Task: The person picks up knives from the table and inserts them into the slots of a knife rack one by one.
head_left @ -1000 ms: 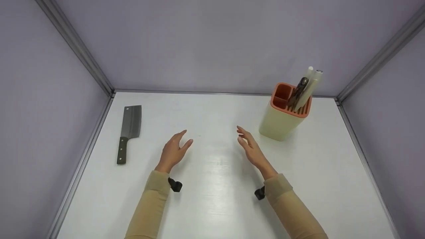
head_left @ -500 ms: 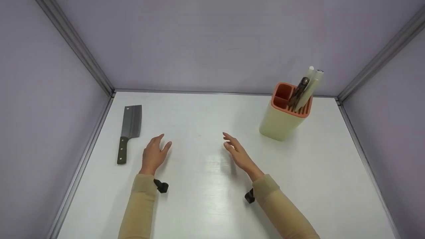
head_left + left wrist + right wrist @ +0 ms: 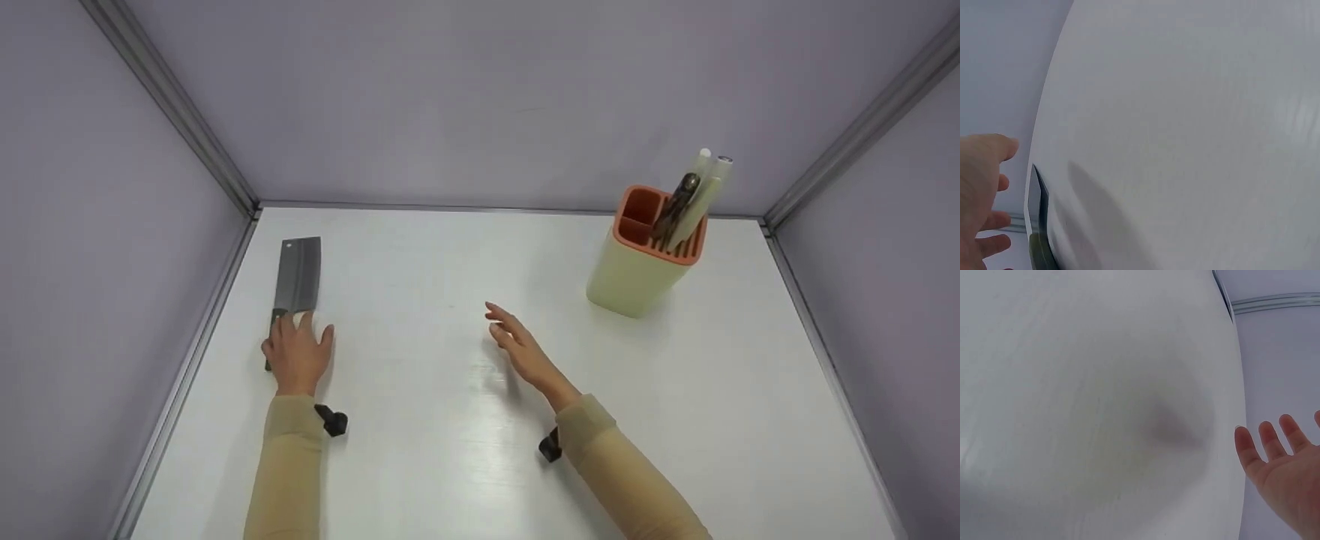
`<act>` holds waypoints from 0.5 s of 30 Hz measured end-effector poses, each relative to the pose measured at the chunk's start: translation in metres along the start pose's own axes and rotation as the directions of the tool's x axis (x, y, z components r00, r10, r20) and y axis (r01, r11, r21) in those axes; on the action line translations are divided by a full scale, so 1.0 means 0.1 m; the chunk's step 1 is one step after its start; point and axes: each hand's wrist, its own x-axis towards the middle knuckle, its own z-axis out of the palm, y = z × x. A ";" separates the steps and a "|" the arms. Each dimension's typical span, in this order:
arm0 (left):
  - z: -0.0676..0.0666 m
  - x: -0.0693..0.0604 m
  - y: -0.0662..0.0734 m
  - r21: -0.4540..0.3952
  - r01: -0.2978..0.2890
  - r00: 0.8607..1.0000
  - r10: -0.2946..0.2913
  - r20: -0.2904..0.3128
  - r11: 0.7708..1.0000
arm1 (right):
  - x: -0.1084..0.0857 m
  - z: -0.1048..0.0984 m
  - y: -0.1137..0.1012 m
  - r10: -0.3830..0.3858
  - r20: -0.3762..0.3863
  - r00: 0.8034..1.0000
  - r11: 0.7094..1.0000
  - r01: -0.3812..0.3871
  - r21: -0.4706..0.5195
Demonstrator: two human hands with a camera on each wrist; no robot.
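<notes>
A cleaver (image 3: 298,274) with a grey blade and dark green handle lies on the white table at the left. Over its handle hovers my left hand (image 3: 298,358), fingers spread and covering most of the handle in the head view. In the left wrist view a gap shows between that hand (image 3: 979,191) and the cleaver's handle (image 3: 1042,253). My right hand (image 3: 529,356) is held above the middle of the table with relaxed fingers and nothing in it. Spread fingers (image 3: 1269,441) show in the right wrist view.
A pale green knife block (image 3: 630,281) with an orange slotted top stands at the back right. Several utensils, one a dark-handled knife (image 3: 677,204), stick up from its slots. Grey-lilac walls (image 3: 480,97) border the table (image 3: 450,255) at the back and sides.
My left hand has moved left from mid-table to above the cleaver's handle. The right hand has shifted left, away from the knife block. The cleaver and block have stayed put.
</notes>
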 end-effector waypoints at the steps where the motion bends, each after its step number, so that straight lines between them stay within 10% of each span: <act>1: 0.00 0.00 -0.04 0.010 0.010 1.000 -0.011 0.007 1.000 | 0.00 0.01 0.00 -0.001 0.006 1.000 1.000 0.001 0.001; 15: -0.04 -0.01 -0.24 -0.069 0.042 0.996 -0.037 0.076 0.997 | 0.03 0.07 -0.02 -0.019 0.031 0.999 1.000 0.019 0.000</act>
